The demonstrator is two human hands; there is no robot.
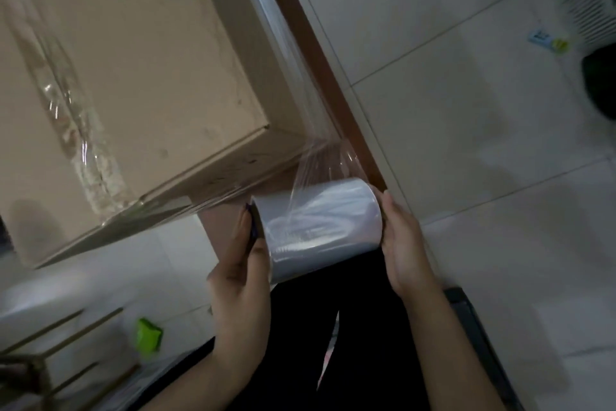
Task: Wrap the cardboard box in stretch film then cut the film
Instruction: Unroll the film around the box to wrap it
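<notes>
A large brown cardboard box [133, 77] fills the upper left and rests on a brown table [333, 77]. A crumpled band of clear stretch film [83, 150] crosses its top, and more film [286, 54] runs taut along its right side down to the roll. The stretch film roll [320, 227] hangs just below the box's near corner, held by both ends. My left hand [240, 270] grips its left end and my right hand [403, 244] presses on its right end.
White floor tiles [466, 110] spread to the right. A green object [148, 337] and thin wooden slats [66, 344] lie at the lower left. A white slatted thing [586, 10] and a dark object [600, 84] sit at the far right. My dark trousers [350, 327] are below the roll.
</notes>
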